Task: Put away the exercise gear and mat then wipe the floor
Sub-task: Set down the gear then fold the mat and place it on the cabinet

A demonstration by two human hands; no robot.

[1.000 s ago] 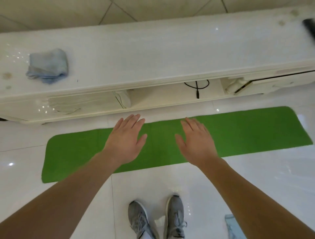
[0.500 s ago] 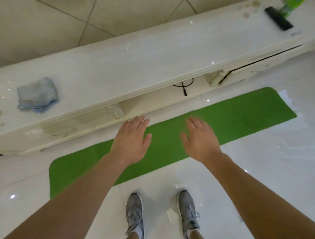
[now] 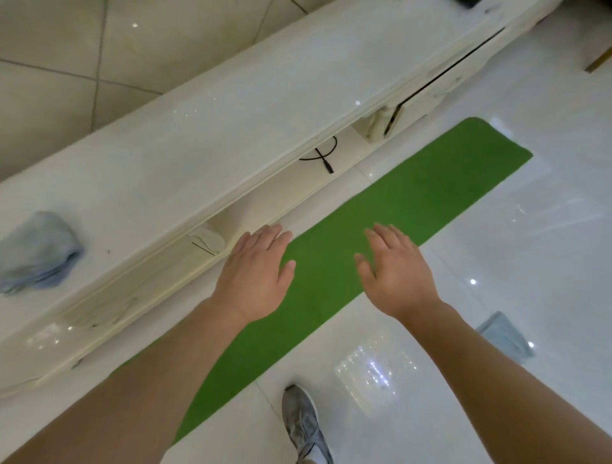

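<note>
A long green mat [image 3: 417, 195] lies flat on the glossy white floor, running diagonally beside a low white cabinet [image 3: 205, 145]. My left hand [image 3: 256, 275] hovers palm down over the mat's near edge by the cabinet, fingers straight, holding nothing. Beside it my right hand [image 3: 394, 271] is stretched out the same way above the mat's other edge, also empty. A crumpled blue cloth [image 3: 38, 248] sits on the cabinet top at the far left. A second blue cloth [image 3: 505, 334] lies on the floor to the right of my right forearm.
A black cable [image 3: 323, 157] lies in the cabinet's open shelf. One grey shoe [image 3: 306, 427] stands on the tiles below the mat. A dark object [image 3: 467, 2] sits at the cabinet's far end. A wooden furniture leg [image 3: 601, 61] shows at top right. Beige wall tiles are behind the cabinet.
The view has swung so the cabinet and mat now run diagonally. Both hands stay outstretched and open over the mat. The floor cloth has come back into view on the right.
</note>
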